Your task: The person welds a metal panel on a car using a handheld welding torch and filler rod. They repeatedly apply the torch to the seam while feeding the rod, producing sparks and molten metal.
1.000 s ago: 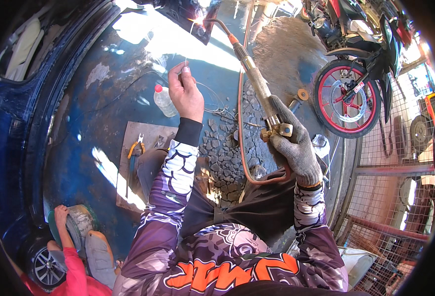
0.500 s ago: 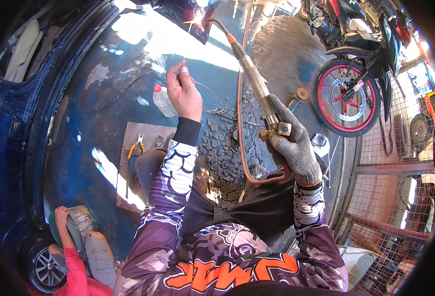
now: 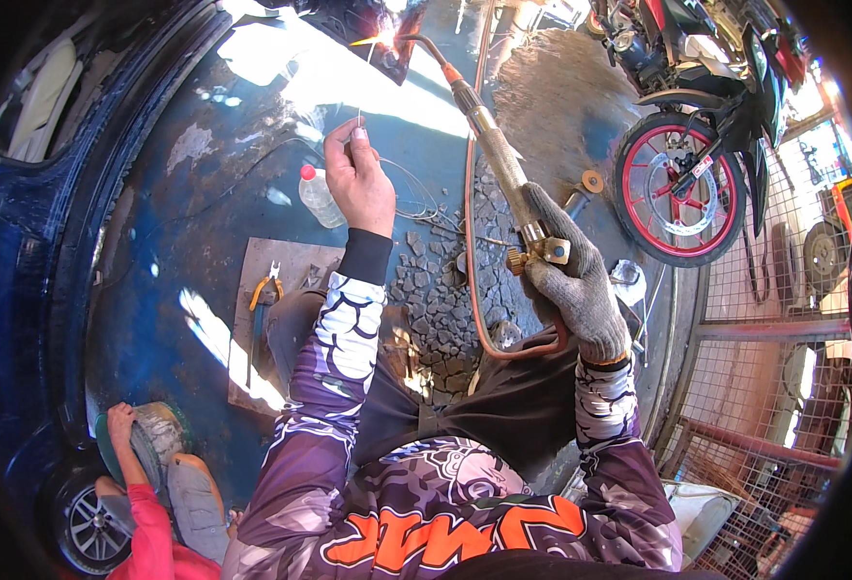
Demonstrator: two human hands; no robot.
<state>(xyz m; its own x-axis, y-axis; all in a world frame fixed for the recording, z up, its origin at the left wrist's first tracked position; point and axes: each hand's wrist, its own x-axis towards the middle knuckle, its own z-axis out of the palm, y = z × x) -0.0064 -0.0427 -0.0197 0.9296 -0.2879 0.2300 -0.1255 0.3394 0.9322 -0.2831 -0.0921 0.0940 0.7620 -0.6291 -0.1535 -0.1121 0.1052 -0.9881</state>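
My right hand (image 3: pixel 577 285), in a grey knit glove, is wrapped round the brass handle of a gas welding torch (image 3: pixel 499 153). The torch points up and away, its bent tip ending at a bright flame beside a dark metal piece (image 3: pixel 399 60) at the top. My bare left hand (image 3: pixel 358 182) pinches a thin filler rod (image 3: pixel 369 72) between thumb and fingers; the rod's far end reaches into the glow. Glare hides the exact contact point. A reddish hose (image 3: pixel 471 261) loops below the torch.
A clear bottle with a red cap (image 3: pixel 320 198) stands by my left hand. Pliers (image 3: pixel 269 287) lie on a board. Broken chips (image 3: pixel 436 290) cover the floor between my legs. A motorcycle wheel (image 3: pixel 679 190) is right, a dark blue car (image 3: pixel 20 290) left; another person (image 3: pixel 150 522) sits lower left.
Both hands hold nearly the same places. The flame's orange streak reaches slightly farther left, and the other person's arm at lower left has shifted a little.
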